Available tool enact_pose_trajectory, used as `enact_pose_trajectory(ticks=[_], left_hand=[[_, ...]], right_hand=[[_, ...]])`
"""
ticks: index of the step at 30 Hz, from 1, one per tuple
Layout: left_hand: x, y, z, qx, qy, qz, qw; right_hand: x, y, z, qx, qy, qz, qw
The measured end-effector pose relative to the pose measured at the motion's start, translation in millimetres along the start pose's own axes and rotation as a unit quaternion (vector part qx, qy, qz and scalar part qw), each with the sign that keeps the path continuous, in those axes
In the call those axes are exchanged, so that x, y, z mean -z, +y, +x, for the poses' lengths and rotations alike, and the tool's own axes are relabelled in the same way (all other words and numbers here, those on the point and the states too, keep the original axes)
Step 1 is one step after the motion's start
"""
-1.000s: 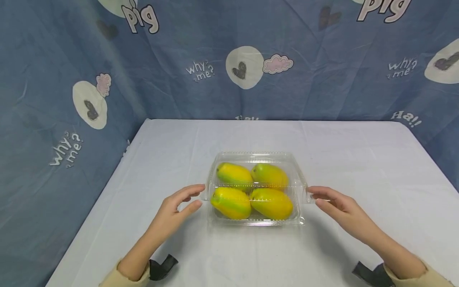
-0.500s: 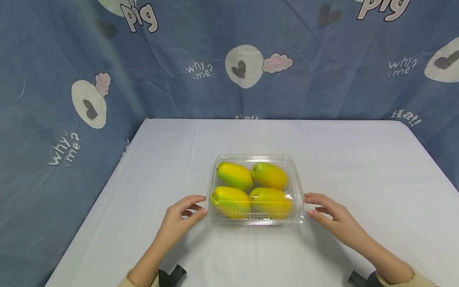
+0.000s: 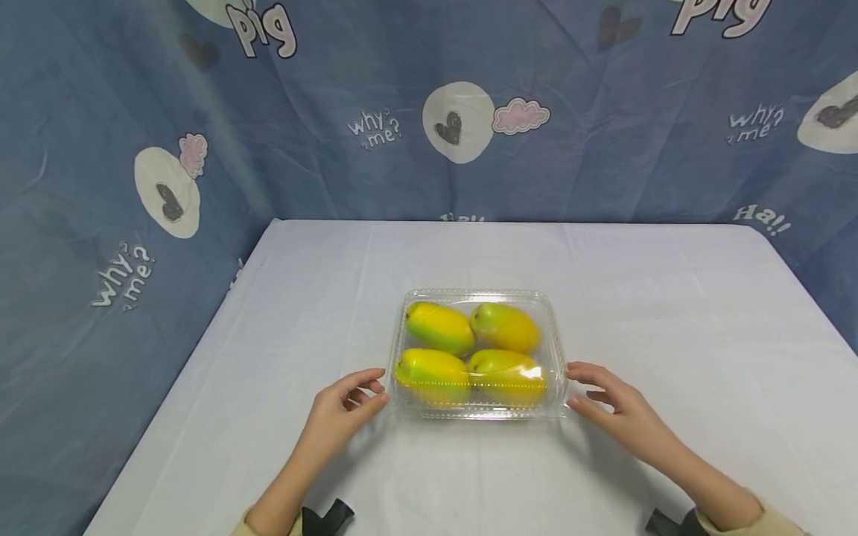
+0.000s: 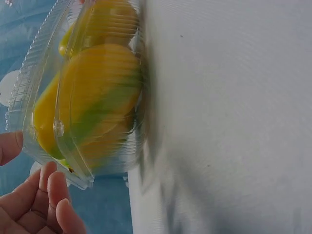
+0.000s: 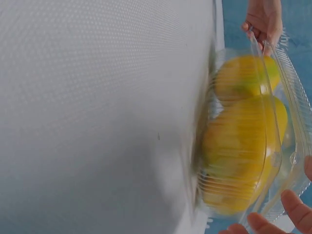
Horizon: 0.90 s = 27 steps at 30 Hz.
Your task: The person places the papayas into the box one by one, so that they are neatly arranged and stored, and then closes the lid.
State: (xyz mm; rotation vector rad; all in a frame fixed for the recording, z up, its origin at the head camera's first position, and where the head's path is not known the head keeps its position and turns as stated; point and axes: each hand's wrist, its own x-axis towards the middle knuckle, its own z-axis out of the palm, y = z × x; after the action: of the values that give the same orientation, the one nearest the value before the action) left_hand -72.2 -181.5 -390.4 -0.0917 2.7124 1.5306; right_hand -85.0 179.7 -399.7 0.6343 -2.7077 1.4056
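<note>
A clear plastic clamshell box (image 3: 558,350) stands on the white table with several yellow-green mangoes (image 3: 439,327) inside. Its hinged lid (image 4: 29,92) lies low over the base, and both wrist views show a narrow gap between the two rims. At the box's left side is my left hand (image 3: 338,413), its fingertips by the lid's edge and a space between thumb and fingers. My right hand (image 3: 623,417) mirrors it on the right side, fingers loosely bent against the lid's edge. Neither hand visibly grips the plastic.
A white cloth covers the table (image 3: 670,298). Behind it and along the sides hangs a blue printed curtain (image 3: 322,171). Black straps (image 3: 328,519) show near both sleeves at the front.
The lid has come down toward the front, over the mangoes. Both hands moved down with it, slightly nearer the body. The box base and mangoes stayed in place.
</note>
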Motion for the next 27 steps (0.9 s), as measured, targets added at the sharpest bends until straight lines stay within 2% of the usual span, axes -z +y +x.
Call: enact_pose_trajectory(ticks=[7, 11, 15, 19, 23, 27], left_hand=[[-0.7, -0.7, 3.9, 0.048, -0.039, -0.008, 0.9981], [0.0, -2.9, 7.7, 0.067, -0.089, -0.004, 0.9937], [3.2, -7.0, 13.3, 0.074, -0.175, -0.019, 0.9816], [3.4, -10.5, 18.5, 0.070, -0.253, -0.064, 0.9627], [0.0, -13.0, 19.7, 0.086, -0.287, -0.111, 0.9476], [-3.7, -14.5, 19.8, 0.104, -0.299, -0.142, 0.9379]], right_hand=[[-1.4, 0.1, 0.7, -0.027, -0.004, 0.002, 0.9996], [-2.3, 0.7, 2.0, -0.054, -0.012, 0.004, 0.9985], [-4.6, 0.7, 3.7, -0.076, -0.011, 0.022, 0.9968], [-6.3, 2.0, 5.3, -0.112, -0.026, 0.061, 0.9915], [-3.6, 4.2, 8.4, -0.167, -0.086, 0.123, 0.9744], [-1.6, 9.8, 9.6, -0.199, -0.161, 0.214, 0.9428]])
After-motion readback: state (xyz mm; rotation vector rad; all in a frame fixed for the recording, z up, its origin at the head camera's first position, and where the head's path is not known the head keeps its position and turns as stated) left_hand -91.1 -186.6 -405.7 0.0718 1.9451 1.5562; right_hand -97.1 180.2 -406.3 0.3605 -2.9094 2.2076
